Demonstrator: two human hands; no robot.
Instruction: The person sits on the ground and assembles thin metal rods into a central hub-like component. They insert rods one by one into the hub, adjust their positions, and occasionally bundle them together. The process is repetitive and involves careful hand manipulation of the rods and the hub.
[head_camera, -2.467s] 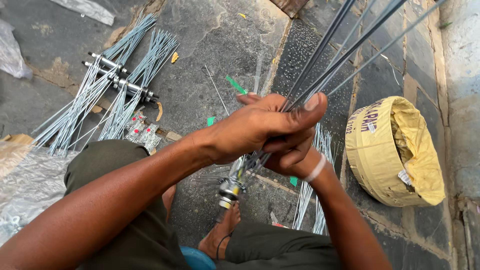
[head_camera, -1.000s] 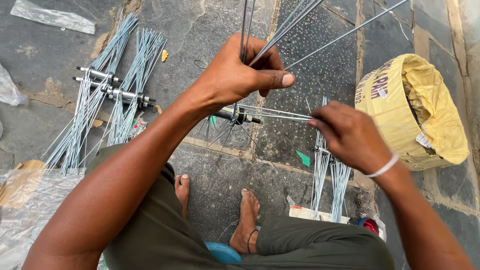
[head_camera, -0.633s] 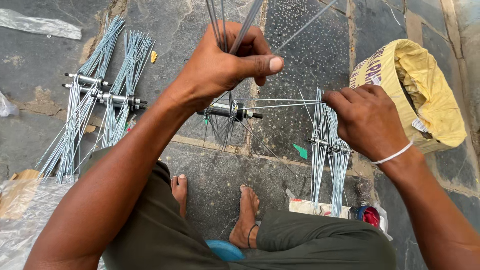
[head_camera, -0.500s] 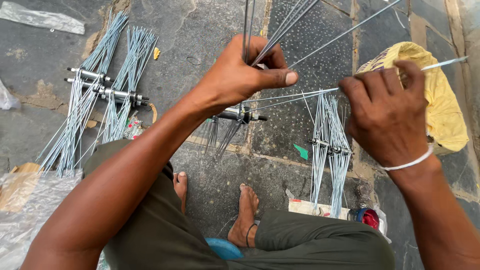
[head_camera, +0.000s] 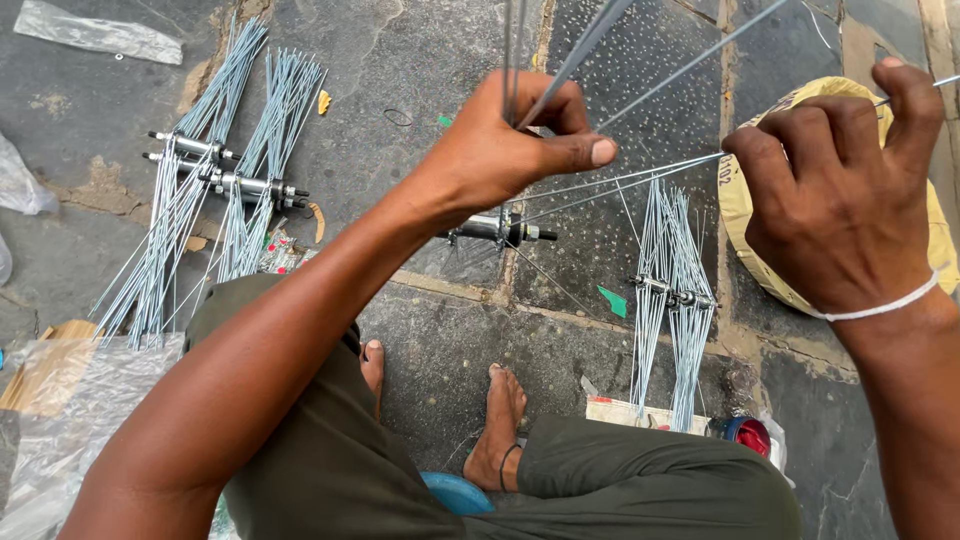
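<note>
Two bare hands work over a grey stone floor, where the person sits with both feet drawn in. Largest on that floor is a yellow sack, its mouth rolled open, lying at the right and partly hidden behind the right hand. At the upper left lie two finished hubs with spokes, their thin steel rods fanned out side by side. Another finished bundle lies between the feet and the sack, its spokes spread up and down from a small metal centre. Crumpled clear plastic covers the lower left corner beside the person's knee.

The left hand is clenched around a bunch of spokes that rise steeply out of the top of the view; thumb and forefinger pinch them together. Below this hand hangs the hub, a short metal axle held clear of the floor, just above the feet, with all the gripped spokes running down into it. The right hand is closed too, its fingers curled over a single spoke that stretches almost level from the hub across to it, the far tip showing past the forefinger. A white band circles the right wrist. A small green scrap lies on the floor near the hub.
</note>
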